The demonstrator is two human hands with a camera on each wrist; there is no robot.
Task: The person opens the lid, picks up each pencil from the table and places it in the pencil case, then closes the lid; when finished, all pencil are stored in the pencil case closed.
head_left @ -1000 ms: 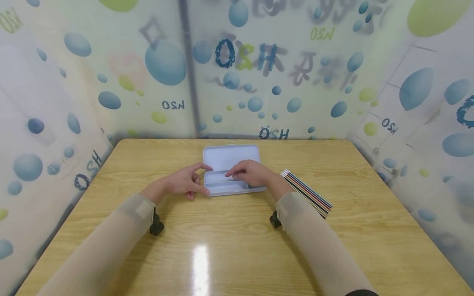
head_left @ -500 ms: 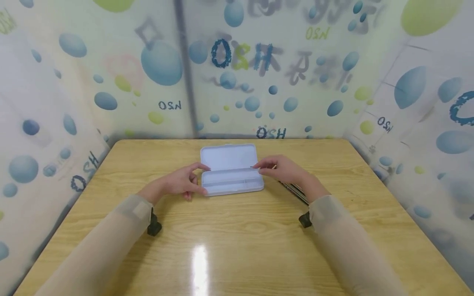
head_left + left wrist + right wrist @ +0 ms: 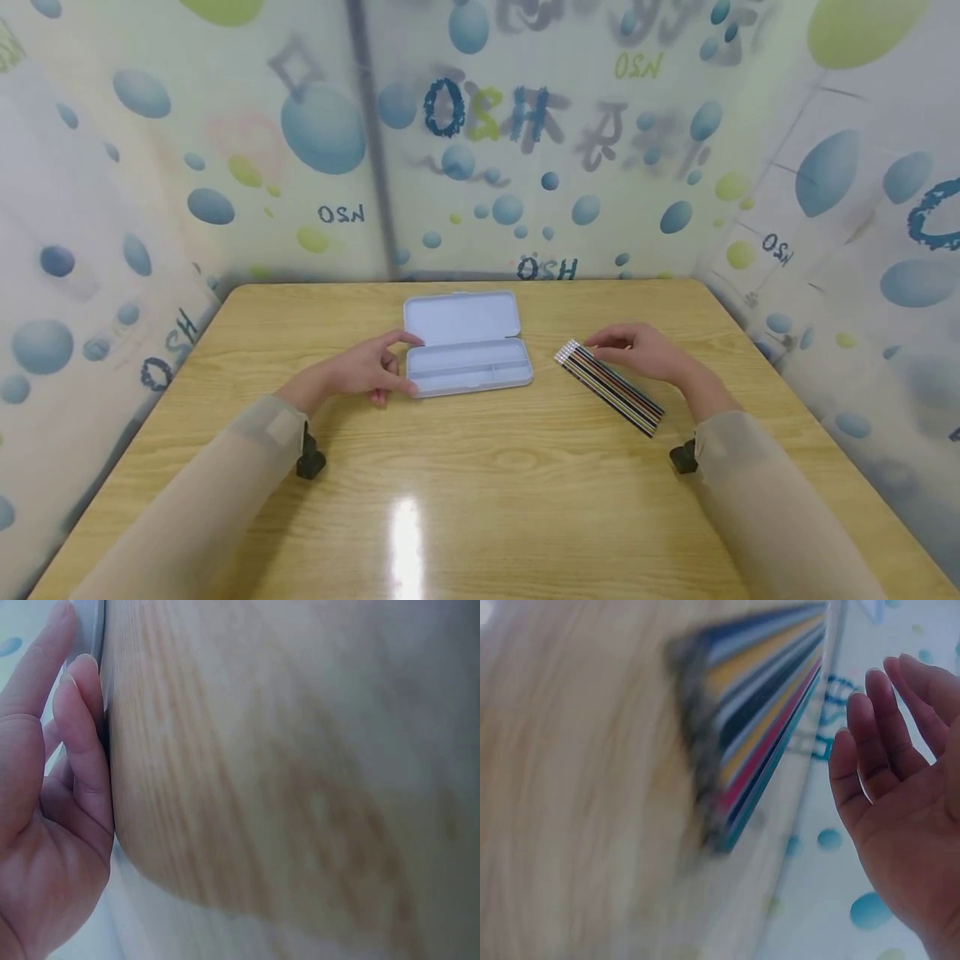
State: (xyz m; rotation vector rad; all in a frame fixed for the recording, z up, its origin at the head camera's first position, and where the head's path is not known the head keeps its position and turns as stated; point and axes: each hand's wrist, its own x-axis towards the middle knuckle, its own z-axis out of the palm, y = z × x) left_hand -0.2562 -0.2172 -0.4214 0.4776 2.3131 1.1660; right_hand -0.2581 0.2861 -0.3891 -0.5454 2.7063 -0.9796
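Observation:
A pale blue pencil case (image 3: 461, 319) lies with its lid folded back, showing a long compartment at the back and two narrower ones in front. My left hand (image 3: 363, 367) holds the case's left end, index finger at the hinge side and thumb on the front corner. To the right of the case, a row of colourful pencils (image 3: 611, 387) lies slanted and side by side, silver ends toward the case. My right hand (image 3: 637, 348) hovers beside those silver ends, thumb and fingers apart. In the right wrist view its palm shows with nothing held, and the pencils (image 3: 761, 697) are close by.
Everything lies on a wood-grain table (image 3: 480, 500). A wall covering (image 3: 480, 183) with blue and green bubble prints surrounds its back and sides.
My right hand has moved right, out of the pencil case and past its right end, to the far side of the pencils, which show fully now. My left hand keeps its place on the case.

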